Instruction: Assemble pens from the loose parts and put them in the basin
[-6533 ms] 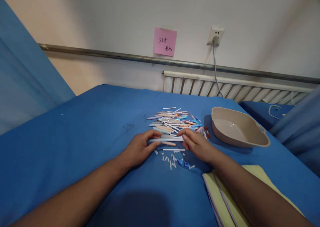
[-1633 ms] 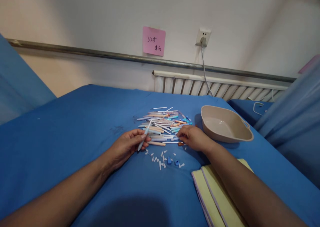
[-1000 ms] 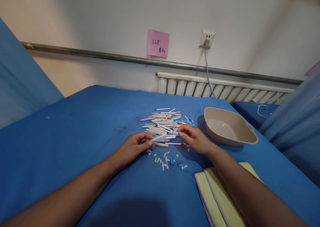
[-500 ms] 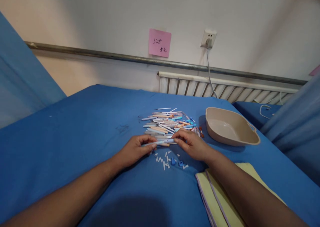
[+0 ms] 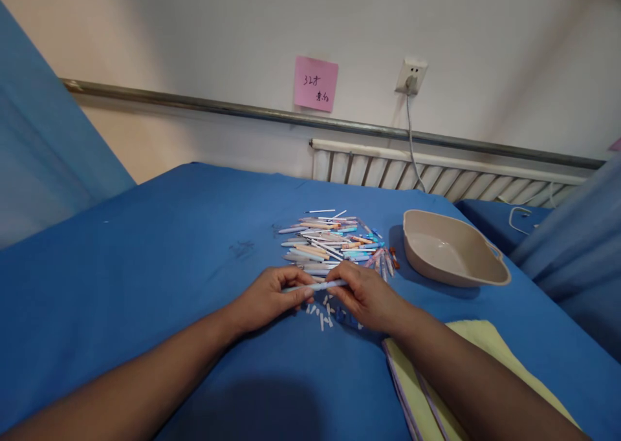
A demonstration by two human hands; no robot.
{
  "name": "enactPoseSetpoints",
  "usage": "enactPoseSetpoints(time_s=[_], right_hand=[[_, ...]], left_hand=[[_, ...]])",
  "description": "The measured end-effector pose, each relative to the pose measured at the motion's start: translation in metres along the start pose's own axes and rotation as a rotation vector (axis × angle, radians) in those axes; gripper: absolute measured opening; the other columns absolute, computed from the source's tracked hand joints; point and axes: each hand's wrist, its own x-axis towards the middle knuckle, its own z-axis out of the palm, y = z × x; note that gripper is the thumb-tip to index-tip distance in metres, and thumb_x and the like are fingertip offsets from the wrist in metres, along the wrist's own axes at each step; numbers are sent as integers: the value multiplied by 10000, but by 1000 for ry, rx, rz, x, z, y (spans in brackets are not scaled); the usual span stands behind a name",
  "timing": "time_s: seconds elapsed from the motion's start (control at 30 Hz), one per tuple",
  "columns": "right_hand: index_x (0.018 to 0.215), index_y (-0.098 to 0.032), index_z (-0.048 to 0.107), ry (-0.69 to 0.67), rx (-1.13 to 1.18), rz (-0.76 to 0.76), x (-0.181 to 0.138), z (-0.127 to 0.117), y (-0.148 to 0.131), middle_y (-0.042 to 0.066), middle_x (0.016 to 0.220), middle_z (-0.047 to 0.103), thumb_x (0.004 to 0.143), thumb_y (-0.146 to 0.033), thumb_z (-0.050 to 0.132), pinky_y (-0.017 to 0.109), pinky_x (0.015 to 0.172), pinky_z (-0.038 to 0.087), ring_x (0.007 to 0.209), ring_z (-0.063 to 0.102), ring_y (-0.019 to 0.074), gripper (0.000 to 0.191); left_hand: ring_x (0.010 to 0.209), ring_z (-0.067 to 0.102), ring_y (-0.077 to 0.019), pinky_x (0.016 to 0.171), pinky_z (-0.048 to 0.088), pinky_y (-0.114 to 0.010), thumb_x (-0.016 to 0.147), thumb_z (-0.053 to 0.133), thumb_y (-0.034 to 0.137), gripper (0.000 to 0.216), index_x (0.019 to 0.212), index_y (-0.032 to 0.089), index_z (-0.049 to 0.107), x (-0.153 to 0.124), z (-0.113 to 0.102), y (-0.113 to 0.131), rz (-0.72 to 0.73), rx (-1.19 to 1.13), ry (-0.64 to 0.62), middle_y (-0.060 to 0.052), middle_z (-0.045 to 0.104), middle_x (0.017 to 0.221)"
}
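Note:
Both my hands hold one pale blue-white pen (image 5: 317, 286) level just above the blue cloth (image 5: 160, 260). My left hand (image 5: 269, 297) pinches its left end, fingers closed. Closed on the pen's right end is my right hand (image 5: 363, 295). Behind the hands lies a heap of pens and pen parts (image 5: 332, 244) in white, blue and orange. Several small white and blue caps (image 5: 324, 313) are scattered under the held pen.
An empty beige dish (image 5: 453, 250) stands to the right of the heap. A yellow book (image 5: 466, 376) lies under my right forearm. At the back are a wall with a pink note (image 5: 315, 83), a socket with cable (image 5: 410, 77) and a radiator (image 5: 436, 172).
My left hand lifted a pen from the heap and my right hand came over to grip its other end. Both hands drew it back toward me, over the scattered caps.

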Motion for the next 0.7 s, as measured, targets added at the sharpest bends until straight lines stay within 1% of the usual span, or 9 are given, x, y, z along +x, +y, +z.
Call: enactPoseSetpoints(time_s=[0.13, 0.23, 0.3, 0.37, 0.43, 0.5, 0.53, 0.63, 0.7], right_hand=[[961, -203, 533, 34, 9, 42, 1, 2, -2, 22, 857, 604, 891, -207, 503, 249, 680, 394, 776, 552, 146, 77], [944, -207, 535, 77, 22, 55, 1, 2, -1, 15, 837, 604, 892, -208, 500, 245, 676, 391, 754, 550, 140, 63], [937, -208, 536, 84, 16, 55, 1, 2, -1, 14, 823, 603, 890, -212, 501, 245, 667, 388, 738, 547, 141, 58], [939, -205, 537, 72, 1, 49, 1, 2, 0, 18, 824, 603, 890, -216, 501, 247, 663, 384, 735, 544, 144, 62], [947, -200, 538, 65, -13, 40, 1, 2, 0, 23, 833, 602, 892, -215, 495, 248, 673, 385, 750, 546, 146, 71], [954, -197, 538, 74, -21, 34, 0, 2, 1, 27, 842, 601, 895, -211, 490, 248, 686, 388, 769, 549, 148, 78], [957, -197, 538, 80, -25, 33, 0, 2, 1, 28, 842, 601, 895, -211, 488, 249, 688, 389, 771, 551, 149, 80], [966, -195, 532, 77, -42, 27, -1, 3, 2, 33, 840, 599, 896, -218, 485, 252, 680, 390, 758, 549, 153, 87], [974, -192, 530, 71, -56, 27, -1, 3, 2, 37, 843, 598, 898, -222, 481, 256, 675, 391, 754, 546, 155, 95]], left_hand=[[773, 580, -149, 713, 460, -269, 681, 699, 321, 305, 942, 173, 647, 1, 0, 0, 90, 8, 107, -26, 654, 852], [670, 587, -137, 606, 452, -258, 756, 626, 406, 386, 1064, 175, 588, 2, -1, -2, 60, -114, 111, -47, 662, 855], [522, 531, -110, 504, 402, -238, 820, 525, 475, 362, 928, 141, 609, 3, -3, -3, -12, -136, 89, -39, 648, 713], [468, 479, -88, 474, 367, -222, 801, 563, 466, 336, 764, 133, 592, 4, -4, -4, -44, -128, 90, -12, 605, 610], [553, 517, -90, 528, 396, -212, 697, 704, 375, 272, 754, 143, 574, 5, -4, -4, 12, -158, 122, -2, 610, 670], [693, 570, -114, 611, 438, -220, 620, 771, 311, 355, 876, 165, 573, 5, -3, -4, 75, -217, 154, -15, 637, 822], [717, 580, -122, 620, 448, -229, 638, 759, 333, 391, 938, 174, 565, 5, -3, -3, 68, -234, 147, -25, 643, 863], [531, 542, -104, 481, 406, -222, 794, 563, 495, 372, 914, 143, 570, 4, -2, -4, -74, -207, 49, -36, 646, 730], [459, 487, -82, 444, 366, -208, 798, 553, 498, 366, 808, 133, 573, 4, -1, -5, -99, -171, 36, -8, 609, 627]])
